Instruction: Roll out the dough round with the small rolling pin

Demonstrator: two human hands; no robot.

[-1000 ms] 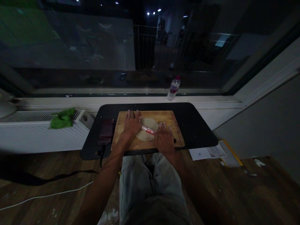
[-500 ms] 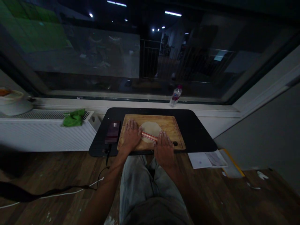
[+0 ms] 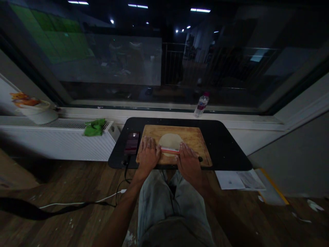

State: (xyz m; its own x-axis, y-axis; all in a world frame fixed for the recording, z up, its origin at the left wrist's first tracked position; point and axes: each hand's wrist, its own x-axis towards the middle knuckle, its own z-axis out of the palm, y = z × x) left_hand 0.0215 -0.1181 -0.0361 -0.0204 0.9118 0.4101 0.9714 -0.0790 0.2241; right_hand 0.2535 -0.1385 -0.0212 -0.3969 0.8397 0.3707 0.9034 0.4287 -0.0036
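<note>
One rod [image 3: 169,150] crosses the six-o'clock side of dough [image 3: 170,139] already flat and roundish on our cutting board [image 3: 196,136], our left hand [image 3: 149,153] at eight o'clock and right hand [image 3: 189,160] at four, fingers outstretched, grip hidden from us, some thinning, we judge, perhaps left.

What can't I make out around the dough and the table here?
All in the head view:
- Both ends of the red-and-white rod: covered by the left hand and right hand.
- A strip of the flat dough: behind the rod.
- Surface details of the dark red rectangular object: pixelated.
- Wording on the plastic bottle: too small.
- Print on the papers: too small.
</note>
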